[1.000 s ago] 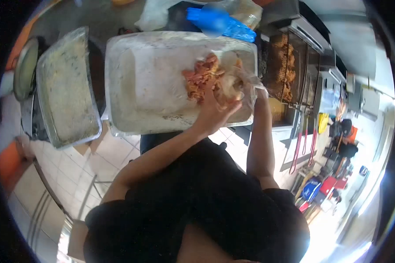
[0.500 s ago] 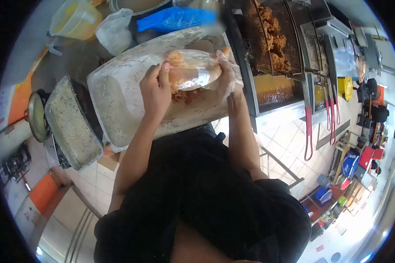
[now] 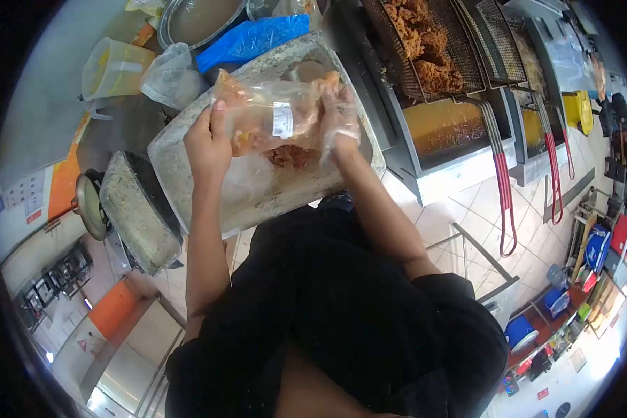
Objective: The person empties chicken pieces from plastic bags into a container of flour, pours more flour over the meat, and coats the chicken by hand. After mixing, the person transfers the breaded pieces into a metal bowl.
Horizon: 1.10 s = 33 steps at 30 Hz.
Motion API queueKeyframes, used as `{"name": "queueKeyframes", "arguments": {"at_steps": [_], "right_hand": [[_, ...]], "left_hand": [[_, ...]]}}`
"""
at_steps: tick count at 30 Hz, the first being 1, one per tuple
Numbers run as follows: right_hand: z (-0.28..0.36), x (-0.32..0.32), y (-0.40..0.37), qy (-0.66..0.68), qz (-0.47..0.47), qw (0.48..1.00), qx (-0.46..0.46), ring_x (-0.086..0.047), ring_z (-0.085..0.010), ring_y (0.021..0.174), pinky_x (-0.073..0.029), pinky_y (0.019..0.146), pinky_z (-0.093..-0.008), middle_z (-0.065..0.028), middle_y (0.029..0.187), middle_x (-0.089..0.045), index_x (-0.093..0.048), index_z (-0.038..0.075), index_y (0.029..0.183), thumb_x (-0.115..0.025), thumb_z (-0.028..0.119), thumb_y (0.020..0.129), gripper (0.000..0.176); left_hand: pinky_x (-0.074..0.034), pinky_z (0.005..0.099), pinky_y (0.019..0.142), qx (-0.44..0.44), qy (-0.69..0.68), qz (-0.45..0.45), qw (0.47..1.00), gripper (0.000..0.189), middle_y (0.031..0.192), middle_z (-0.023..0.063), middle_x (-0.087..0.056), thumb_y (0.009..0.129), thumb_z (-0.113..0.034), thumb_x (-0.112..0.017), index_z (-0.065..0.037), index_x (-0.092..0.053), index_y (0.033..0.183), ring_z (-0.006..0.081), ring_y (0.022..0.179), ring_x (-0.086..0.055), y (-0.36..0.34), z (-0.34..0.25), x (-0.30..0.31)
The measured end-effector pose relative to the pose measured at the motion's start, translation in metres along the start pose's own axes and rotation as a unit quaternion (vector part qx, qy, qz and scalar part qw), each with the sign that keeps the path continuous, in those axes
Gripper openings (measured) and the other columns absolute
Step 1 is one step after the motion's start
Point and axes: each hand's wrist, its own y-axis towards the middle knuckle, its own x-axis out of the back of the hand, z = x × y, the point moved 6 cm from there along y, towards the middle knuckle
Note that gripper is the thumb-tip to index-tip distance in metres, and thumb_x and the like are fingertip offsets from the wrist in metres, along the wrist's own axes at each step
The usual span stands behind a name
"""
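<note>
Currently, the person's 2 hands grip opposite ends of a clear bag (image 3: pixel 258 115) above a large pale tub (image 3: pixel 240 184). The left hand (image 3: pixel 210 143) is bare and closed on the bag's left end, thumb on top; the right hand (image 3: pixel 339 115), in a clear glove (image 3: pixel 347 131), is closed on the right end. The bag holds pale orange pieces and bears 1 white label (image 3: pixel 283 120). Below it, inside the tub, reddish pieces (image 3: pixel 289 156) lie partly hidden.

Just beyond the tub's far edge lies a blue bag (image 3: pixel 254 40), with a whitish bag (image 3: pixel 174 75) and a translucent jug (image 3: pixel 118 67) to its left. Near the tub's left side stands a tray (image 3: pixel 138 209) of pale, crumbly matter. To the right, a wire basket (image 3: pixel 469 52) holds browned fried pieces (image 3: pixel 433 61) above amber oil (image 3: pixel 444 132); its red handle (image 3: pixel 504 202) points toward the person's side.
</note>
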Motion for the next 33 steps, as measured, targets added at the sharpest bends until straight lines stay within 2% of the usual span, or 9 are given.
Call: {"name": "queueKeyframes", "arguments": {"at_steps": [4, 6, 7, 12, 14, 20, 22, 30, 33], "right_hand": [[0.002, 0.001, -0.003, -0.155, -0.077, 0.983, 0.054, -0.051, -0.0139, 0.079, -0.044, 0.072, -0.0282, -0.0023, 0.091, -0.055, -0.049, 0.009, 0.102, -0.052, 0.020, 0.096, 0.013], [0.017, -0.014, -0.003, 0.192, -0.099, 0.976, -0.006, -0.049, -0.0133, 0.082, -0.043, 0.074, -0.0278, -0.0030, 0.091, -0.053, -0.048, 0.009, 0.101, -0.049, 0.017, 0.097, 0.009], [-0.014, -0.001, 0.006, -0.032, -0.104, 0.994, 0.025, -0.049, -0.0137, 0.084, -0.043, 0.075, -0.0294, -0.0041, 0.093, -0.053, -0.048, 0.009, 0.103, -0.046, 0.017, 0.097, 0.010], [-0.002, -0.001, 0.009, 0.062, -0.113, 0.992, 0.004, -0.053, -0.0159, 0.084, -0.046, 0.077, -0.0346, -0.0060, 0.091, -0.055, -0.052, 0.007, 0.105, -0.047, 0.018, 0.096, 0.015], [-0.022, -0.005, 0.011, -0.134, -0.041, 0.990, 0.001, -0.054, -0.0143, 0.084, -0.046, 0.076, -0.0320, -0.0070, 0.088, -0.057, -0.054, 0.005, 0.101, -0.051, 0.020, 0.094, 0.017], [0.001, -0.012, -0.001, 0.027, -0.073, 0.991, -0.105, -0.057, -0.0097, 0.073, -0.048, 0.062, -0.0247, -0.0033, 0.088, -0.058, -0.053, 0.009, 0.088, -0.060, 0.012, 0.089, 0.008], [-0.005, -0.008, -0.004, 0.052, -0.051, 0.997, -0.041, -0.056, -0.0100, 0.076, -0.049, 0.064, -0.0242, -0.0031, 0.089, -0.057, -0.051, 0.008, 0.092, -0.058, 0.012, 0.090, 0.009], [-0.012, -0.004, 0.005, -0.176, 0.161, 0.961, 0.142, -0.055, -0.0181, 0.082, -0.046, 0.076, -0.0316, -0.0066, 0.092, -0.057, -0.054, 0.009, 0.099, -0.058, 0.017, 0.090, 0.013], [0.003, -0.010, 0.004, -0.255, 0.157, 0.935, 0.190, -0.054, -0.0233, 0.080, -0.046, 0.076, -0.0315, -0.0100, 0.092, -0.056, -0.057, 0.007, 0.095, -0.059, 0.017, 0.087, 0.012]], "left_hand": [[-0.044, 0.0374, 0.063, -0.006, -0.001, -0.021, 1.000, 0.038, 0.075, 0.0185, -0.062, 0.096, -0.032, -0.047, 0.002, -0.063, 0.095, 0.0257, 0.062, -0.054, -0.002, -0.011, 0.005], [-0.044, 0.0359, 0.063, -0.005, 0.014, -0.029, 0.999, 0.038, 0.074, 0.0177, -0.062, 0.097, -0.032, -0.046, 0.002, -0.063, 0.097, 0.0237, 0.062, -0.054, -0.005, -0.008, 0.005], [-0.044, 0.0343, 0.063, 0.001, 0.026, -0.040, 0.999, 0.039, 0.072, 0.0169, -0.061, 0.097, -0.032, -0.045, 0.002, -0.063, 0.099, 0.0217, 0.062, -0.054, -0.007, -0.006, 0.007], [-0.045, 0.0274, 0.061, 0.112, -0.014, 0.035, 0.993, 0.037, 0.079, 0.0118, -0.063, 0.098, -0.031, -0.044, 0.001, -0.061, 0.106, 0.0145, 0.069, -0.058, -0.010, -0.008, 0.008], [-0.045, 0.0249, 0.061, 0.111, -0.048, 0.041, 0.992, 0.036, 0.083, 0.0097, -0.063, 0.098, -0.031, -0.044, 0.000, -0.061, 0.109, 0.0128, 0.073, -0.059, -0.020, -0.009, -0.001], [-0.052, 0.0311, 0.073, 0.279, -0.393, 0.171, 0.859, 0.039, 0.105, 0.0095, -0.060, 0.096, -0.036, -0.047, -0.004, -0.057, 0.116, 0.0187, 0.092, -0.061, -0.053, -0.011, -0.056], [-0.054, 0.0314, 0.067, 0.453, -0.616, 0.146, 0.628, 0.056, 0.113, 0.0100, -0.059, 0.092, -0.051, -0.047, -0.004, -0.052, 0.122, 0.0245, 0.094, -0.062, -0.073, -0.009, -0.079], [-0.052, 0.0365, 0.074, 0.421, -0.608, 0.287, 0.609, 0.038, 0.117, 0.0099, -0.056, 0.095, -0.033, -0.049, -0.004, -0.050, 0.120, 0.0251, 0.103, -0.058, -0.075, 0.058, -0.124], [-0.053, 0.0379, 0.078, 0.380, -0.645, 0.399, 0.529, 0.034, 0.118, 0.0090, -0.056, 0.096, -0.023, -0.048, -0.006, -0.047, 0.125, 0.0233, 0.102, -0.058, -0.083, 0.052, -0.136]]}}
